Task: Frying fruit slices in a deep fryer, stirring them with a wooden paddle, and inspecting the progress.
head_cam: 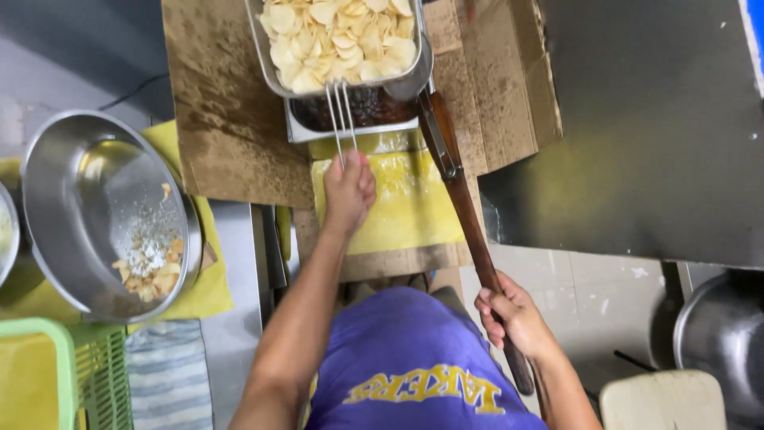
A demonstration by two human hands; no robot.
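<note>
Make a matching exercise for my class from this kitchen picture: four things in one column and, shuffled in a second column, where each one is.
Things:
1. wire basket handle
2. long wooden handle
3. chips
4. steel bowl

Places:
A. piled in the metal basket at the top
B. gripped by the right hand
C. at the far left, holding crumbs
D. gripped by the left hand

Pairs: 1-D, 2-B, 3-A, 4-C

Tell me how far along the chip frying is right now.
Done: pale chips fill the wire basket, lifted above the dark oil pan.
In hand: left hand grips the basket handle; right hand holds a long wooden handle.
Left: the steel bowl holds only seasoning powder and few chips.
</note>
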